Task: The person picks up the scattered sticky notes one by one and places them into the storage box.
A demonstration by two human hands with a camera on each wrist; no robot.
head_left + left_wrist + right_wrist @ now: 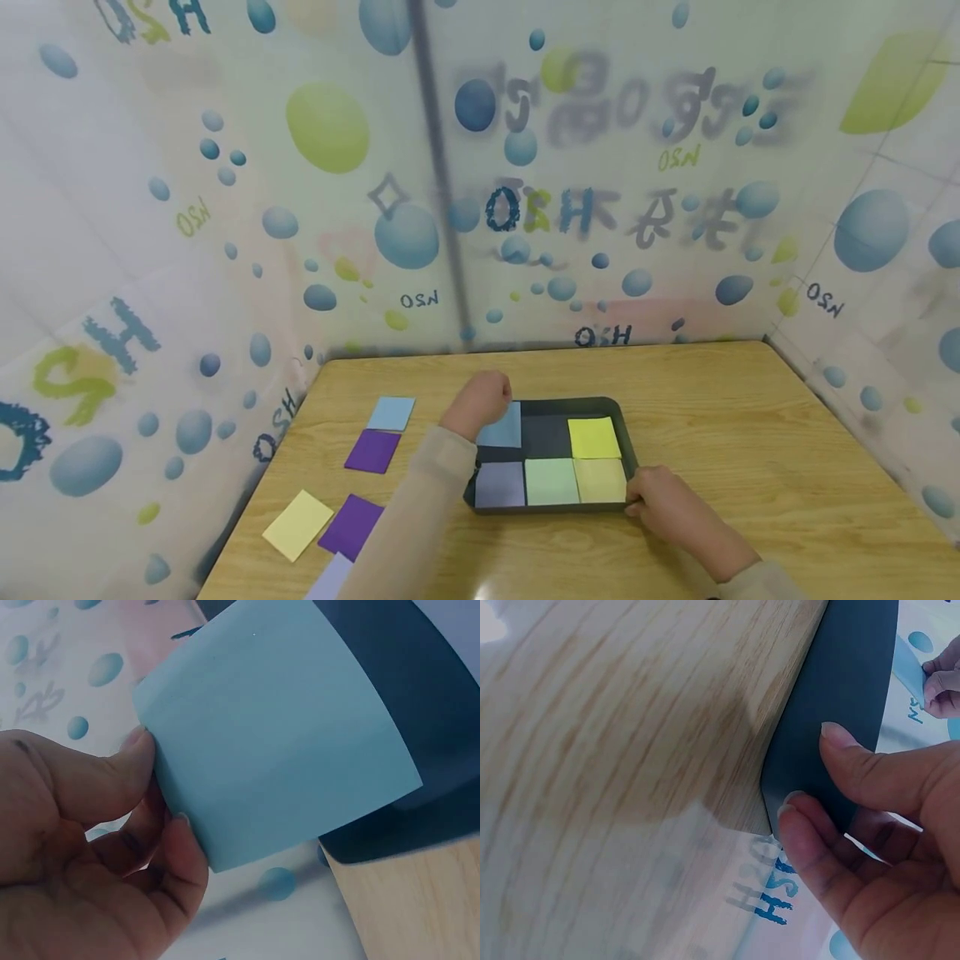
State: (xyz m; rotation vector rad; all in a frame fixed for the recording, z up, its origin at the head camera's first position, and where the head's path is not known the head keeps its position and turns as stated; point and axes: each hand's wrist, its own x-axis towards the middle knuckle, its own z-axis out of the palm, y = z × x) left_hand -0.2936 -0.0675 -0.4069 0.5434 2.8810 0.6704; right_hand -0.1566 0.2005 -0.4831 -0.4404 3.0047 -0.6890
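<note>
A light blue square sheet of paper (277, 735) is pinched along one edge by my left hand (480, 404), thumb on one face and fingers behind. In the head view that blue sheet (504, 427) overlaps the far left part of a dark tray (547, 510). My right hand (671, 504) grips the tray's near right corner; its thumb lies on the tray wall (817, 697) in the right wrist view. Inside the tray sit a bright yellow sheet (594, 438), a pale yellow sheet (600, 481), a mint green sheet (551, 482) and a lavender sheet (499, 485).
On the wooden table (712, 417), left of the tray, lie another light blue sheet (392, 413), two purple sheets (372, 451), a pale yellow sheet (297, 525) and a lavender sheet (330, 577) partly behind my left sleeve. A patterned curtain (337, 250) surrounds the table's back and sides.
</note>
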